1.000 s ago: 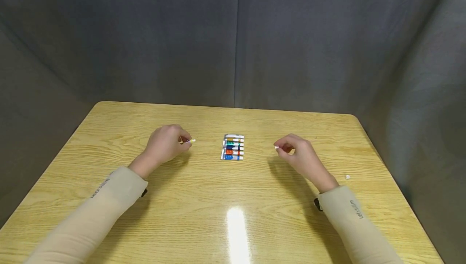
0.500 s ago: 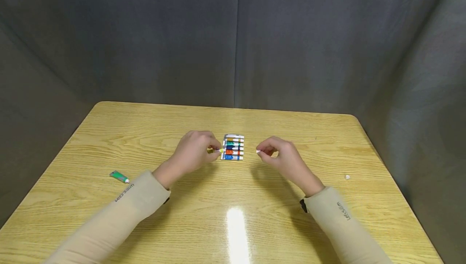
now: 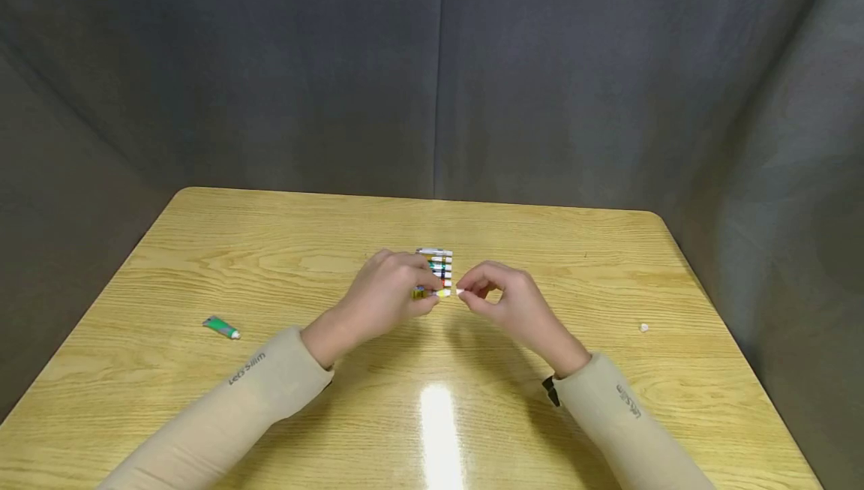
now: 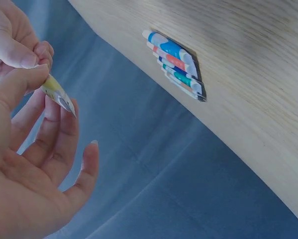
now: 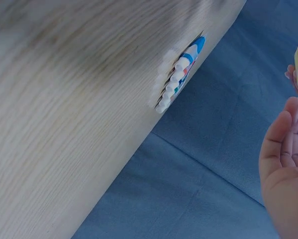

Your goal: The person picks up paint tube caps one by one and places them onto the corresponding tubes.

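Note:
My left hand [image 3: 386, 291] pinches a small yellow paint tube [image 4: 58, 94] between thumb and fingers, its nozzle end pointing right in the head view. Just across from it, my right hand [image 3: 508, 301] holds a tiny white cap [image 3: 460, 292] in its fingertips. A narrow gap separates cap and tube in the head view; in the wrist views the fingers cover where they face each other. Behind my left hand lies a row of several paint tubes [image 3: 441, 258] with white caps, partly hidden by that hand but plain in the left wrist view.
A green paint tube [image 3: 220, 327] lies apart on the left of the wooden table [image 3: 324, 415]. Over on the right sits a loose white cap [image 3: 644, 328]. Dark grey curtain [image 3: 432, 77] hangs behind the table and along its sides.
Both hands have come together at the table's middle, the left moving right with the yellow tube, the right moving left with the cap. The green tube, earlier hidden by the left arm, now shows.

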Available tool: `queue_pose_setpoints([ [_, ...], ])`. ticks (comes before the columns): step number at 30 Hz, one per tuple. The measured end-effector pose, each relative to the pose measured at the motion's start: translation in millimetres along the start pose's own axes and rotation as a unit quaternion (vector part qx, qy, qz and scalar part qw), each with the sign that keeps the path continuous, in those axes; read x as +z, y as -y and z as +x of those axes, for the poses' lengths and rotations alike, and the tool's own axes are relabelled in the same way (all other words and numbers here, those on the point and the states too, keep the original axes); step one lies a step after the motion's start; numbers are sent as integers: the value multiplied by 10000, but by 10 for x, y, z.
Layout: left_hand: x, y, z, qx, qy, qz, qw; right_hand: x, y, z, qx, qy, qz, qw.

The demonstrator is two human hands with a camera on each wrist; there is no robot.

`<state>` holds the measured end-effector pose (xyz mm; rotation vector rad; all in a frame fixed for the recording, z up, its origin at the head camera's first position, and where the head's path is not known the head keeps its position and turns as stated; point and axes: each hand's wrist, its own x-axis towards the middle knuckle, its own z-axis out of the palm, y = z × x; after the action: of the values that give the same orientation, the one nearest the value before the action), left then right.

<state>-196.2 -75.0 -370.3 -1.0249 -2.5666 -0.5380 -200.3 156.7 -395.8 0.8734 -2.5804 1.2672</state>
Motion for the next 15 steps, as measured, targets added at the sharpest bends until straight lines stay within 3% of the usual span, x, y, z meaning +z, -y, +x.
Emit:
queue_pose_setpoints([
  [15,-4,-105,28,164,-98,39,9998,17,56,-57,-68,-12,165,9998],
])
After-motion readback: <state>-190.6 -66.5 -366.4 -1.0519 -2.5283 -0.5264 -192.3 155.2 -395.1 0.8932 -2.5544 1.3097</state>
